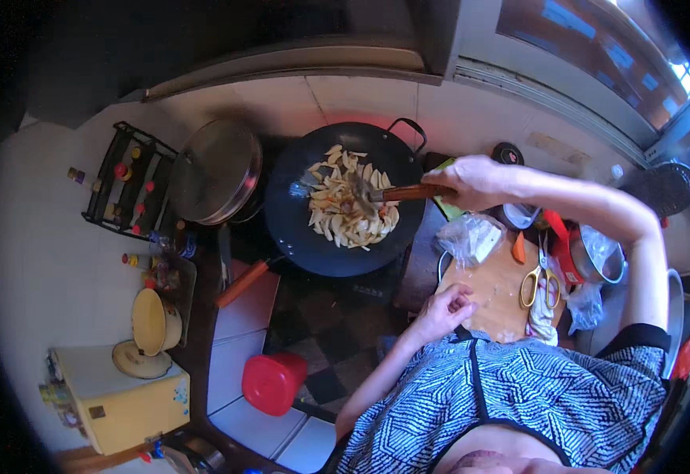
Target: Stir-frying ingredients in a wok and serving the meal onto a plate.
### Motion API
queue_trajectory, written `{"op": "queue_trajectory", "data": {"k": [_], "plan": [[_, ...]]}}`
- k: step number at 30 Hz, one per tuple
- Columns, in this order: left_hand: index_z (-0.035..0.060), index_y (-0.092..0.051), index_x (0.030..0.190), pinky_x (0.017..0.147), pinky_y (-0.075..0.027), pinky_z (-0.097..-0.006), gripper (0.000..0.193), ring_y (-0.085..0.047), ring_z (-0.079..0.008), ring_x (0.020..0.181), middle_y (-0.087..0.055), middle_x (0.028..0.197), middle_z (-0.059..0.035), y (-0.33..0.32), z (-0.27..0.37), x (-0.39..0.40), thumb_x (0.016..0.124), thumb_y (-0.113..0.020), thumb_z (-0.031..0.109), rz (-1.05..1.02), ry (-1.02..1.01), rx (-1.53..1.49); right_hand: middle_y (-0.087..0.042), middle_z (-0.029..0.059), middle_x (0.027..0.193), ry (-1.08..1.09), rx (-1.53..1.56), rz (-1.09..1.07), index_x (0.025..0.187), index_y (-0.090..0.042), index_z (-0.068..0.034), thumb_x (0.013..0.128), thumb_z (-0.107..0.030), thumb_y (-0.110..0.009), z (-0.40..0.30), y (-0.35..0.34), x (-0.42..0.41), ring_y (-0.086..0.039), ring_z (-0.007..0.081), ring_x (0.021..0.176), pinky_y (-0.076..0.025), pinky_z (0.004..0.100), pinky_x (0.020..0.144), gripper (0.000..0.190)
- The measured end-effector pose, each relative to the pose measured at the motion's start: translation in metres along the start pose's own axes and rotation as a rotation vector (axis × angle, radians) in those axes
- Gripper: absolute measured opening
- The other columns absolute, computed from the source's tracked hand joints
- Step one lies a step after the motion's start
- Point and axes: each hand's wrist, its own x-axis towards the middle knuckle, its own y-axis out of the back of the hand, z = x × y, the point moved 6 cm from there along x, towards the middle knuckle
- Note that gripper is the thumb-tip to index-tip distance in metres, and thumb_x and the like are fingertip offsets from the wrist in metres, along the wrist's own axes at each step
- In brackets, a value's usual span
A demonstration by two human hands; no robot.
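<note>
My right hand [476, 182] grips the wooden handle [416, 192] of a metal spatula. Its blurred blade [364, 192] is down among pale sliced pieces of food [351, 228], mixed with a few orange bits. They lie in a large dark wok [297, 237] with a wooden handle [244, 283] at the lower left and a black loop handle at the upper right. Loosely curled and holding nothing I can see, my left hand [447, 309] is by the left edge of a wooden cutting board [493, 290], close to my patterned shirt.
Gold-handled scissors [540, 278], an orange piece [518, 247] and a plastic bag with a white block [475, 240] are around the board. A metal pot [609, 260] stands to the right. Left of the wok are a lidded pot [217, 172] and a bottle rack [128, 183]. A red bin [271, 385] stands below.
</note>
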Motion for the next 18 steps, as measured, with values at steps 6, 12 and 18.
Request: {"op": "queue_trajectory", "data": {"k": [6, 12, 18], "plan": [[0.0025, -0.062, 0.108, 0.075, -0.051, -0.0288, 0.026, -0.064, -0.015, 0.085, -0.067, 0.096, -0.01, 0.027, 0.003, -0.023, 0.085, -0.063, 0.016, 0.196, -0.054, 0.114, -0.069, 0.0067, 0.077, 0.429, -0.771, -0.452, 0.079, -0.068, -0.009, 0.075, -0.018, -0.066, -0.108, 0.092, 0.039, -0.068, 0.0248, 0.075, -0.053, 0.0372, 0.06, 0.01], [0.0029, -0.063, 0.105, 0.073, -0.051, -0.0292, 0.018, -0.062, -0.0134, 0.079, -0.067, 0.088, -0.0071, 0.179, 0.041, -0.11, 0.088, -0.061, 0.011, 1.064, -0.102, 0.224, -0.069, 0.0064, 0.072, 0.51, -0.852, -0.055, 0.07, -0.069, -0.008, 0.068, -0.015, -0.066, -0.112, 0.032, 0.078, -0.068, 0.0201, 0.073, -0.051, 0.0389, 0.052, 0.008], [0.0053, -0.057, 0.116, 0.094, -0.037, -0.0475, 0.044, -0.048, -0.0346, 0.11, -0.055, 0.114, -0.0142, 0.291, 0.085, -0.2, 0.076, -0.07, 0.017, 1.162, 0.041, 1.286, -0.068, 0.009, 0.074, 0.426, -0.719, 0.023, 0.072, -0.069, -0.009, 0.071, -0.015, -0.063, -0.104, 0.074, 0.105, -0.067, 0.0255, 0.074, -0.053, 0.0374, 0.061, 0.009]]}}
